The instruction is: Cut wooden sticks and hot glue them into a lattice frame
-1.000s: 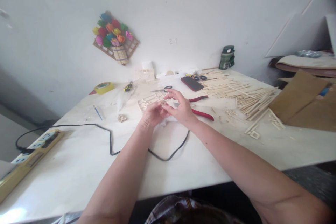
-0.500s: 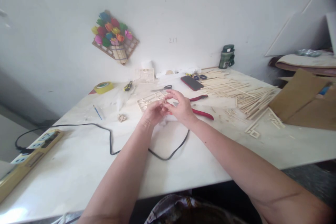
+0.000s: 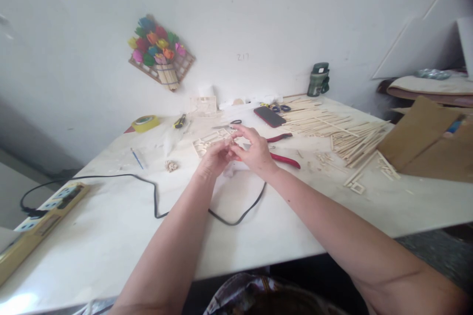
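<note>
My left hand [image 3: 219, 155] and my right hand [image 3: 253, 149] meet above the middle of the table, fingertips together. Both are closed in a pinch around something too small and too hidden to make out. Just behind the left hand lies a pale wooden cut-out sheet [image 3: 201, 144]. Red-handled pliers [image 3: 286, 160] lie partly covered by the right hand, their grips pointing right. Dark-handled scissors [image 3: 235, 122] rest beyond the hands. A small clump of pale pieces [image 3: 171, 166] sits to the left.
A black cable [image 3: 155, 197] crosses the table from a power strip [image 3: 48, 221] at the left. Yellow tape [image 3: 145, 123], a utility knife [image 3: 180, 121] and a phone [image 3: 269, 116] lie farther back. Thin wooden sticks [image 3: 354, 140] spread at right, by a cardboard box [image 3: 432, 147].
Almost nothing differs. Both hands keep the same place and pinch, with only a very slight shift of the fingers and the view.
</note>
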A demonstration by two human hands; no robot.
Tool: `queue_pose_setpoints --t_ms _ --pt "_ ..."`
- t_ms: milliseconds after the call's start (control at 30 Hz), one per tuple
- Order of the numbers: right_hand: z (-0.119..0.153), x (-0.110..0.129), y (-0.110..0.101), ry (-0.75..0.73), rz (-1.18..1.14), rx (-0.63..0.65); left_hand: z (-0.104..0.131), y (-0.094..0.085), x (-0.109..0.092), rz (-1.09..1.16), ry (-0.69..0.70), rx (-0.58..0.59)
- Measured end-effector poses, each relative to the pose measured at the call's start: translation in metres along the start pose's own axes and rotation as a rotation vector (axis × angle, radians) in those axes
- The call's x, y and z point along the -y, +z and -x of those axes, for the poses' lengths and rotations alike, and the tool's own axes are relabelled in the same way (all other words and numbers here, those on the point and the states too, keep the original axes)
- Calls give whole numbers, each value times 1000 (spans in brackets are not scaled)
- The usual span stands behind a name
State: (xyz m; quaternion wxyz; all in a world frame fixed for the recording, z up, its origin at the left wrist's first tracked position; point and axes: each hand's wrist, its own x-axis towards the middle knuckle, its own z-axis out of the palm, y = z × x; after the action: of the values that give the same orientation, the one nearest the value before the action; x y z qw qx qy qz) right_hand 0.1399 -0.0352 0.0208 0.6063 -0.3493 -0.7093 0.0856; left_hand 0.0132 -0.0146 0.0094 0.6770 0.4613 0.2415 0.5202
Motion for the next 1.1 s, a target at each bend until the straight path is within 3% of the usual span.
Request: queue_pose_setpoints --t_ms 333,600,733,833,967,1100 --pt "0 -4 0 22 -4 7 0 -2 1 -53 21 22" --pt "0 -7 -3 -58 11 18 0 -2 -4 -183 73 -12" --pt "-1 -15 -7 -84 -18 27 0 -6 -10 -505 170 -130" --pt "-2 -23 -11 127 -50 -7 -1 -10 -10 -912 266 -218" --pt "-3 -35 -10 410 -90 -12 -2 -11 -5 -1364 475 -185" --pt "-1 -37 -7 498 -153 56 -2 -8 -3 -1550 553 -124"
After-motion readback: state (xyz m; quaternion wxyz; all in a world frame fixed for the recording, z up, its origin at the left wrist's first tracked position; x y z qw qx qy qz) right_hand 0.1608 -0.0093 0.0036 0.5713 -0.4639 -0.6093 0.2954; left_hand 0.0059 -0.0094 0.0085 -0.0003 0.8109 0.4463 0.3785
